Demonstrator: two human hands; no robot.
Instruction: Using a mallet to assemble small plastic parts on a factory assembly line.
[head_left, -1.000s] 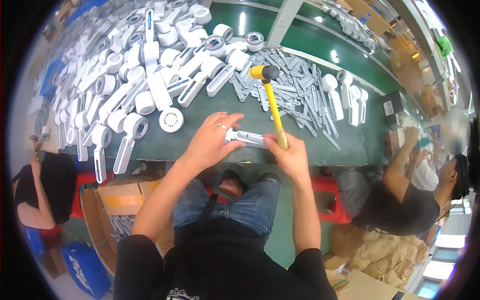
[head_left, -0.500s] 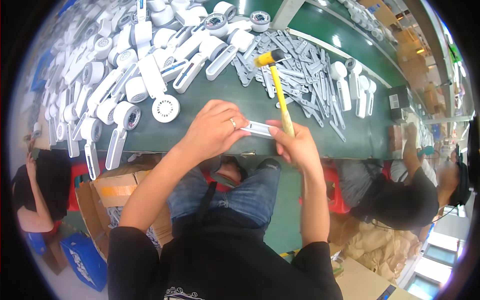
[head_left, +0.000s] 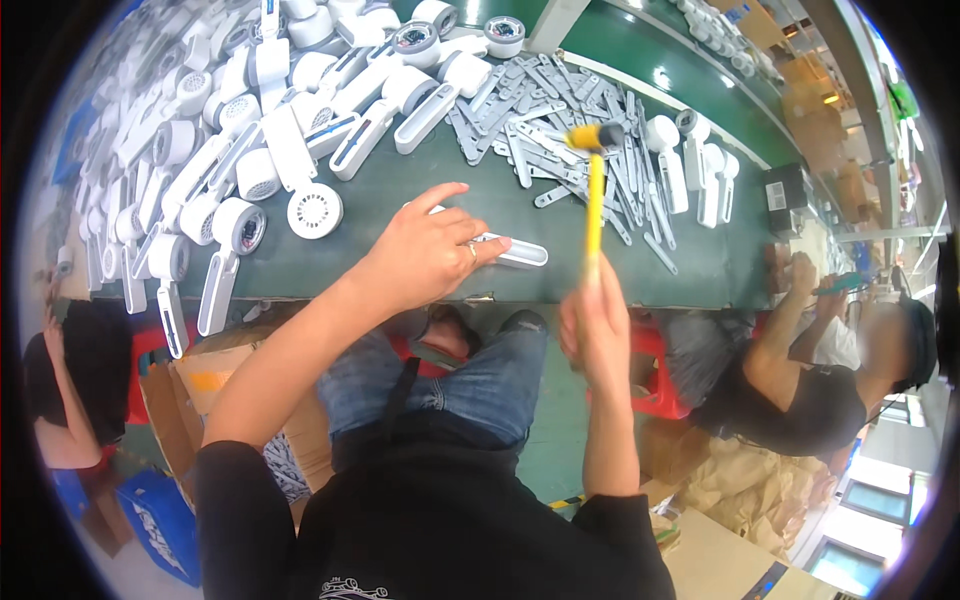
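Observation:
On the green table's near edge lies a white fan handle (head_left: 523,253), its rounded end and long recess pointing right. My left hand (head_left: 425,252) holds it down, one fingertip along its near end and another finger raised. The hand covers the rest of the piece, so I cannot tell how much of a fan is under it. My right hand (head_left: 597,325) is closed around the lower shaft of a yellow mallet (head_left: 595,200), held upright right of the handle and apart from it. The mallet's yellow and black head is slightly blurred.
White handheld fans (head_left: 230,150) are heaped at the left and back. Grey flat strips (head_left: 545,125) pile up behind my hands, with several fans (head_left: 665,155) to their right. A carton (head_left: 205,380) stands below the table's edge. People sit at both sides.
My right hand has let go of the white handle and moved right and down with the mallet. The handle now lies on the table under my left hand, whose finger has lifted.

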